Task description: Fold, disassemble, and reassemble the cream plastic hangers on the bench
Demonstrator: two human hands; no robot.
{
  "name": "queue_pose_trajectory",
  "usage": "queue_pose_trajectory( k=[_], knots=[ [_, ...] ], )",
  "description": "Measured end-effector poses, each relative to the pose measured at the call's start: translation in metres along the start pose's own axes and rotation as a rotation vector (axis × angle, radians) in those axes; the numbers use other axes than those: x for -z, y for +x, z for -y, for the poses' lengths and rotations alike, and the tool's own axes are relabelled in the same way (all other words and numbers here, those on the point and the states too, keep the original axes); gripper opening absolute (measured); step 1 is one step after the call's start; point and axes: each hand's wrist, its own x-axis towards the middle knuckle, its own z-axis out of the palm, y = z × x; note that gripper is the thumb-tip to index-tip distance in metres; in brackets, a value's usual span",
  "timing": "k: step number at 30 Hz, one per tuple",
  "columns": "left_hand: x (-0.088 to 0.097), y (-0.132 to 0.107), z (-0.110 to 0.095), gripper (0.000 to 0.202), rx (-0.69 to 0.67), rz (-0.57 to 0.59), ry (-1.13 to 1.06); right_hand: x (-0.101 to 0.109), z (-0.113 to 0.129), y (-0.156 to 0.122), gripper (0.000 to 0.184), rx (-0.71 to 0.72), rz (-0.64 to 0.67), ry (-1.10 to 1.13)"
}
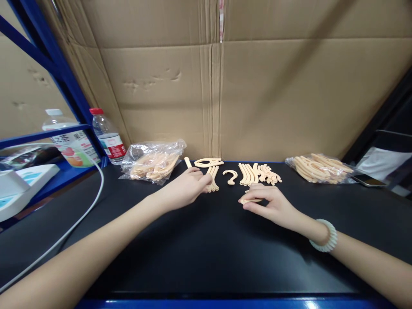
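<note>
My left hand [183, 189] has its fingers curled at the left end of a row of slim beige plastic hanger arms [213, 179]. The end of another beige hanger arm [187, 162] sticks out past its knuckles; the rest is hidden by the hand. My right hand [273, 206] pinches a small beige plastic piece [249, 201] between thumb and fingers, just above the table. Between the hands, farther back, lies a beige hanger hook [231, 177]. Right of it are a row of curved hanger arms [247, 174] and a cluster of small hooks [268, 174].
Behind lies an assembled beige loop piece [208, 162]. Clear bags of beige parts lie left [154, 165] and right [318, 167], beside a phone [368, 180]. A red-capped bottle [109, 139], white cable [96, 195] and power strip [28, 189] are left. A cardboard wall [273, 98] closes the back.
</note>
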Motion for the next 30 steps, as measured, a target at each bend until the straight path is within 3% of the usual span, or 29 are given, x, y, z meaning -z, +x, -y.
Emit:
queue_pose_trajectory(
  k=[3, 7, 15, 24, 30],
  knots=[
    [-0.007, -0.004, 0.014, 0.012, 0.041, 0.054, 0.003, -0.001, -0.002, 0.000, 0.020, 0.001, -0.011, 0.005],
    [-0.018, -0.007, 0.021, 0.018, 0.068, 0.077, -0.149, 0.000, -0.002, 0.001, 0.020, 0.006, -0.019, -0.009],
    [-0.022, -0.008, 0.018, 0.022, 0.077, 0.001, -0.371, 0.002, -0.001, 0.002, 0.023, 0.023, -0.018, -0.047],
    [-0.030, -0.005, 0.015, 0.002, 0.153, -0.098, -0.363, 0.003, -0.007, 0.003, 0.019, 0.033, -0.035, -0.083],
    [-0.036, -0.006, 0.013, 0.009, 0.205, -0.188, -0.331, 0.008, -0.015, 0.010, 0.016, 0.079, -0.017, -0.149]
  ],
)
